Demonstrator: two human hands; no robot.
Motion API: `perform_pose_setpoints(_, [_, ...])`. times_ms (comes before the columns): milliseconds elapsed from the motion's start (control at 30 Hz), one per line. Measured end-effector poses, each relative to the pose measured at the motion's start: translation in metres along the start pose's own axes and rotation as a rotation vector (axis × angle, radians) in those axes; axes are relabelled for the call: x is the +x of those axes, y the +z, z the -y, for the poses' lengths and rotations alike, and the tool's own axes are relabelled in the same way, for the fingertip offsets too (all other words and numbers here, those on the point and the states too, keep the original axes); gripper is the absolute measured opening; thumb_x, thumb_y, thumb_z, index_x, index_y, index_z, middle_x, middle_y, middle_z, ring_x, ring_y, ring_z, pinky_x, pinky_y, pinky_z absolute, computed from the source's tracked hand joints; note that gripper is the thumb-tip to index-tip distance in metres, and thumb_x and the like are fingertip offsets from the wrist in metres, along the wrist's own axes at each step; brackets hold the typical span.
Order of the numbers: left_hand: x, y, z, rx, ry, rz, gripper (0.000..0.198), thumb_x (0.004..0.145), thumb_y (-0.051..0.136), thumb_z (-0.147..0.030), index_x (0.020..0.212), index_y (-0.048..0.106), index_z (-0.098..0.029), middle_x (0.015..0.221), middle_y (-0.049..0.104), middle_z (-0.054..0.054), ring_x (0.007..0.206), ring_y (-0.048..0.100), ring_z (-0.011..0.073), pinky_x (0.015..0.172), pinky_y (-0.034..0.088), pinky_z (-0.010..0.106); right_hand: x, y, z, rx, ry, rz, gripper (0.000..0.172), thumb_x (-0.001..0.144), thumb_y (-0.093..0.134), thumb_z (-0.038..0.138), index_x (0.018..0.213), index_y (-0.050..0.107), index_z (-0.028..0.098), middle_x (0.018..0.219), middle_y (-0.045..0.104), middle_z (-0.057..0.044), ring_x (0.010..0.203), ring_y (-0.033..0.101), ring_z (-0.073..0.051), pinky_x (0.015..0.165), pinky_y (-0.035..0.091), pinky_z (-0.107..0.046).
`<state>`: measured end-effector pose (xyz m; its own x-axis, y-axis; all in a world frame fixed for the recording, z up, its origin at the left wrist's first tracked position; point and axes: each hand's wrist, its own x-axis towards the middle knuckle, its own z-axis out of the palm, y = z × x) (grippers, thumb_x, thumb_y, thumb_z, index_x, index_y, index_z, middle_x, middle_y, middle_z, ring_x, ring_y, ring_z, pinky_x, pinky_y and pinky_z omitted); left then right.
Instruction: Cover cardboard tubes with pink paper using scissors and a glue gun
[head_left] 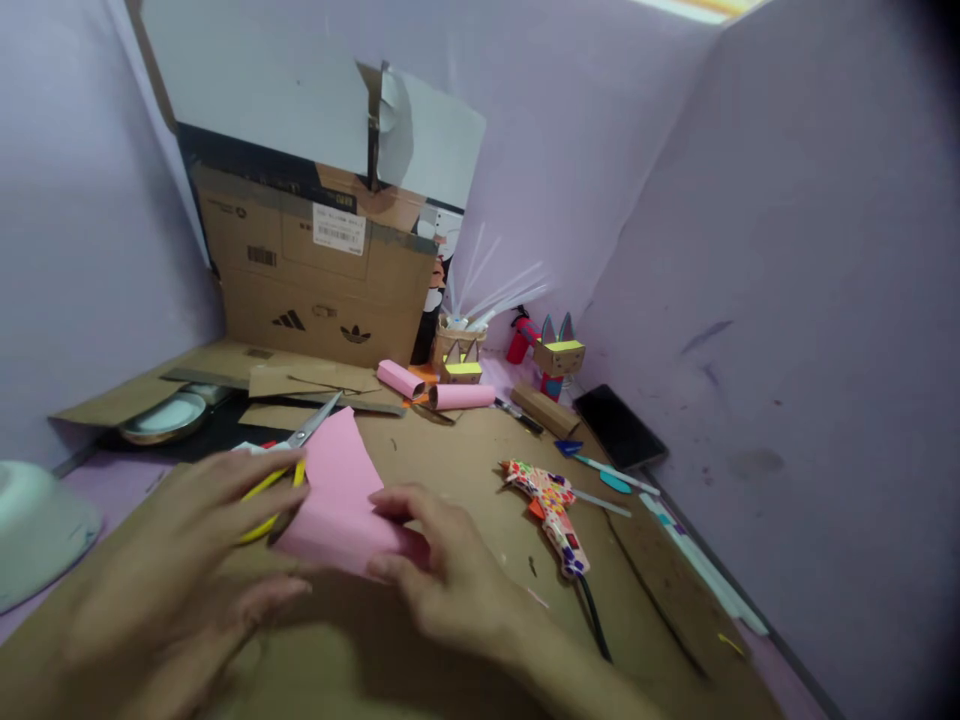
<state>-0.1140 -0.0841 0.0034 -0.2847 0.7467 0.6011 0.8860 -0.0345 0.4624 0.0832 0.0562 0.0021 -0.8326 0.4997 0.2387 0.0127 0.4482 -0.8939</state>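
My right hand (454,575) grips a sheet of pink paper (341,480), with fingers on top and thumb at the near edge. The paper's near part curves over like a roll, and a brown edge shows at its left end, perhaps a cardboard tube. To the left, my left hand (180,560) hovers with fingers stretched and thumb apart, slightly blurred, and holds nothing I can see. Scissors (315,420) with yellow handles lie partly behind its fingers, blades pointing away. Two pink-covered rolls (461,397) lie farther back.
A floral glue gun (551,505) lies at right, its black cord running toward me. Beyond it are a phone (619,425), a cardboard strip (545,410) and small cardboard cat figures (559,357). A large cardboard box (322,290) stands behind; a white bowl (41,530) sits at left.
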Motion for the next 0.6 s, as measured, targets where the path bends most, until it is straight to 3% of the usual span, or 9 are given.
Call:
perform_pose_setpoints(67, [0.02,-0.007,-0.007,-0.032,0.02,-0.167,0.046,0.069,0.063,-0.043,0.114,0.055,-0.038,0.124,0.055,-0.009,0.116,0.049,0.027,0.105,0.034,0.039,0.004,-0.003,-0.006,0.482,0.158,-0.094,0.039,0.071,0.067,0.024,0.109,0.058,0.018,0.103,0.066,-0.008,0.093,0.061,-0.021,0.081,0.048,-0.036])
perform_pose_setpoints(133, [0.033,-0.004,-0.017,-0.138,-0.164,-0.282,0.033,0.075,0.058,-0.043,0.107,0.056,-0.039,0.113,0.059,-0.009,0.112,0.052,0.0247,0.101,0.038,0.036,0.008,-0.006,-0.011,0.949,0.267,-0.148,0.042,0.067,0.074,0.032,0.103,0.059,0.017,0.095,0.068,-0.006,0.082,0.063,-0.019,0.073,0.05,-0.032])
perform_pose_setpoints(167, [0.037,0.002,-0.022,-0.209,-0.341,-0.215,0.03,0.079,0.056,-0.041,0.108,0.054,-0.038,0.114,0.058,-0.007,0.111,0.054,0.0242,0.098,0.041,0.036,0.01,-0.007,-0.013,1.122,0.303,-0.166,0.042,0.064,0.077,0.033,0.1,0.06,0.016,0.092,0.069,-0.006,0.078,0.064,-0.018,0.071,0.05,-0.03])
perform_pose_setpoints(233, [0.041,0.02,-0.032,-0.315,-0.468,-0.069,0.028,0.075,0.059,-0.049,0.099,0.057,-0.034,0.102,0.065,-0.003,0.098,0.06,0.0241,0.083,0.051,0.034,0.013,-0.009,-0.015,1.325,0.365,-0.194,0.038,0.063,0.079,0.031,0.092,0.064,0.012,0.088,0.07,-0.007,0.073,0.065,-0.016,0.069,0.051,-0.027])
perform_pose_setpoints(267, [0.041,0.031,-0.035,-0.388,-0.499,0.023,0.034,0.071,0.062,-0.054,0.095,0.06,-0.03,0.098,0.067,0.001,0.092,0.063,0.0255,0.075,0.054,0.034,0.014,-0.01,-0.017,1.372,0.382,-0.193,0.035,0.063,0.079,0.029,0.089,0.065,0.01,0.086,0.071,-0.007,0.073,0.066,-0.016,0.069,0.052,-0.026])
perform_pose_setpoints(333, [0.039,0.052,-0.036,-0.583,-0.599,0.217,0.04,0.068,0.066,-0.055,0.094,0.062,-0.025,0.096,0.069,0.005,0.09,0.065,0.0261,0.076,0.056,0.034,0.015,-0.01,-0.021,1.431,0.406,-0.167,0.033,0.063,0.079,0.028,0.087,0.067,0.009,0.085,0.071,-0.007,0.072,0.066,-0.015,0.071,0.052,-0.027])
perform_pose_setpoints(400, [0.037,0.07,-0.03,-0.803,-0.744,0.301,0.041,0.067,0.07,-0.052,0.095,0.061,-0.024,0.098,0.069,0.005,0.095,0.065,0.0265,0.081,0.055,0.036,0.017,-0.009,-0.028,1.47,0.424,-0.12,0.036,0.061,0.08,0.029,0.089,0.067,0.011,0.087,0.071,-0.007,0.071,0.066,-0.015,0.069,0.053,-0.028])
perform_pose_setpoints(467, [0.035,0.082,-0.02,-1.01,-0.887,0.26,0.042,0.065,0.075,-0.049,0.095,0.062,-0.023,0.097,0.07,0.005,0.098,0.065,0.0261,0.084,0.054,0.036,0.018,-0.005,-0.038,1.475,0.42,-0.072,0.044,0.059,0.081,0.03,0.097,0.065,0.014,0.088,0.072,-0.006,0.071,0.068,-0.016,0.067,0.053,-0.029])
perform_pose_setpoints(600, [0.036,0.09,-0.002,-1.32,-1.03,0.2,0.04,0.059,0.082,-0.042,0.09,0.067,-0.021,0.083,0.071,0.004,0.08,0.068,0.0204,0.067,0.054,0.029,0.023,0.009,-0.06,1.392,0.432,0.029,0.071,0.052,0.086,0.037,0.115,0.055,0.022,0.08,0.073,-0.005,0.063,0.068,-0.019,0.062,0.05,-0.032])
